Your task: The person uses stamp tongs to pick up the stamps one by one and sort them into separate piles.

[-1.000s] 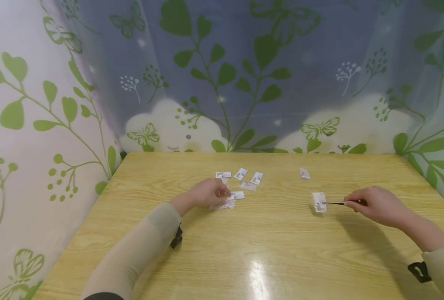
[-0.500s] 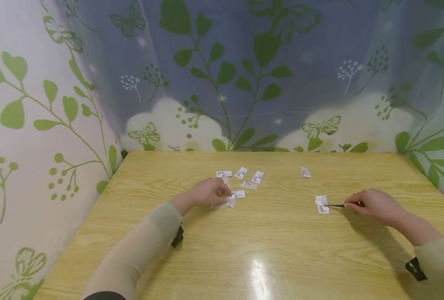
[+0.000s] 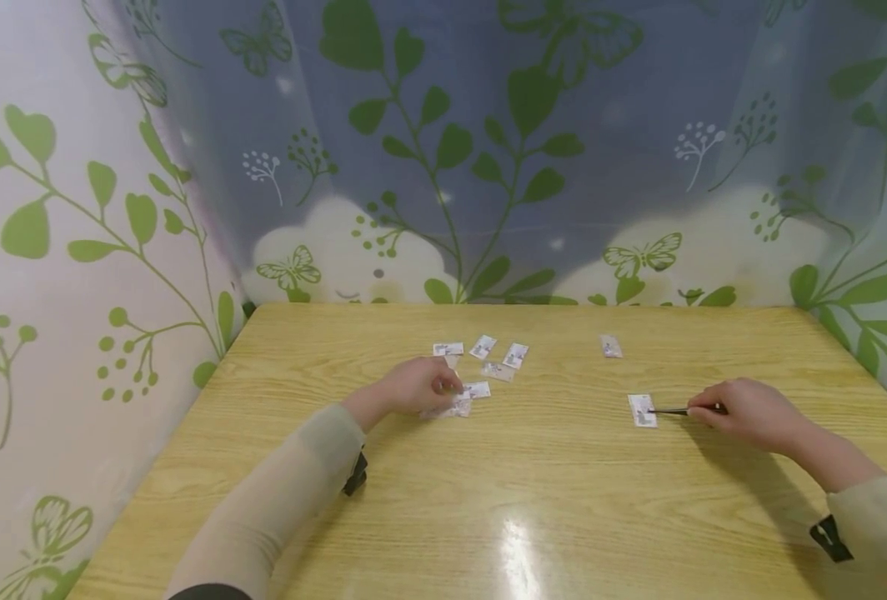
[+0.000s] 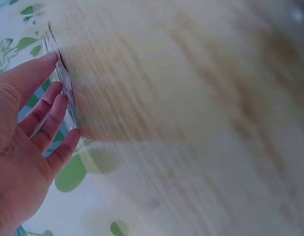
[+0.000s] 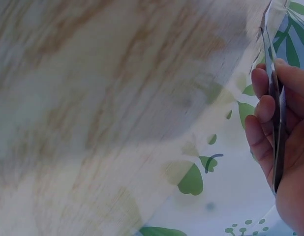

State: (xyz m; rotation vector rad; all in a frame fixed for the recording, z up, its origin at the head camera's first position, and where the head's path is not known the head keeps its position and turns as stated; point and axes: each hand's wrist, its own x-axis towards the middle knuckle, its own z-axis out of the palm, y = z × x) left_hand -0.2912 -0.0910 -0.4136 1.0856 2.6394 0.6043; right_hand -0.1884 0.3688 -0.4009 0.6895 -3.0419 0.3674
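In the head view my left hand [image 3: 417, 386] rests its fingertips on a small pile of white printed packets [image 3: 454, 407] left of the table's middle. Part of that pile is hidden beneath the hand. The left wrist view has the thumb and fingertips [image 4: 63, 101] touching a thin, silvery packet edge [image 4: 66, 78]. My right hand [image 3: 751, 414] grips dark metal tweezers [image 3: 669, 411], whose tips meet the edge of one white printed packet [image 3: 642, 410]. That packet looks flat on or just above the wood. In the right wrist view, fingers curl round the tweezers [image 5: 276, 103].
Several more packets [image 3: 514, 356] lie loosely beyond my left hand. A single packet [image 3: 611, 346] sits apart, near the far right of the wooden table [image 3: 428, 500]. A leaf-printed cloth [image 3: 428, 167] hangs behind the table and along its sides.
My right hand has shifted slightly, and the packet at the tweezers has moved a little down and right, its shadow gone from beneath it. The left hand stays at the pile.
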